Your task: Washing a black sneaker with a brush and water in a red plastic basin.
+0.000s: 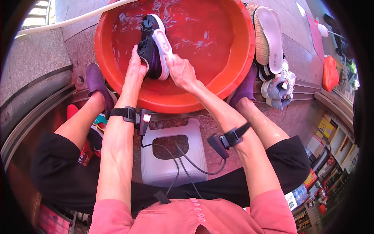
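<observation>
A large orange-red plastic basin (233, 79) with water in it stands before me. My left hand (137, 64) holds a black sneaker (153, 58) with a white sole by its heel end, above the water at the basin's left side. The toe points away from me. In my right hand (182, 70) is a white scrub brush (162, 42), gripped by its handle. The brush head lies against the side of the white sole. The fingers of my left hand are partly hidden by the shoe.
Insoles (270, 38) and grey-white sneakers (279, 86) lie right of the basin. A cut white plastic jug (175, 172) stands between my legs. A pale hose (79, 19) crosses the basin's far left rim. An orange plastic bag (330, 73) sits far right. Cables hang from my forearm straps.
</observation>
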The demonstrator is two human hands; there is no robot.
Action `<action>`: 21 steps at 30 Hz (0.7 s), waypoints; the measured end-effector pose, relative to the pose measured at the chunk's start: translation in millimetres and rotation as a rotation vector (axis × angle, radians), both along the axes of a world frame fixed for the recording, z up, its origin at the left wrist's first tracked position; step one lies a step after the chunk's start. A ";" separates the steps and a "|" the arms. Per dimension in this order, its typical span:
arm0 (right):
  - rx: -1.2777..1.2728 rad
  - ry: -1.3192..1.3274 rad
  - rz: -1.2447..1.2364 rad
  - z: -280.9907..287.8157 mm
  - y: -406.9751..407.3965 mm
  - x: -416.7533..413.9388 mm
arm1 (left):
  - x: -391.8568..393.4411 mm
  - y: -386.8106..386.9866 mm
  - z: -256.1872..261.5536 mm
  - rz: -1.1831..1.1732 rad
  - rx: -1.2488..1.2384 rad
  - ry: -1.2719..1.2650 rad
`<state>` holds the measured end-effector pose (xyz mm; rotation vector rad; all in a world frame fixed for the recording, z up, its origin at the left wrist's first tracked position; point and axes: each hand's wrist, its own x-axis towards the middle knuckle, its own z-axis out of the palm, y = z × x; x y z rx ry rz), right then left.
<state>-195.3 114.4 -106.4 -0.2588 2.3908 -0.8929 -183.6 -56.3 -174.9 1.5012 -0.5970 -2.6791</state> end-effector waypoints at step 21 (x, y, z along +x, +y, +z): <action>-0.062 0.228 0.405 18.3 22.4 9.3 | 33.3 18.1 39.4 0.027 -0.108 0.201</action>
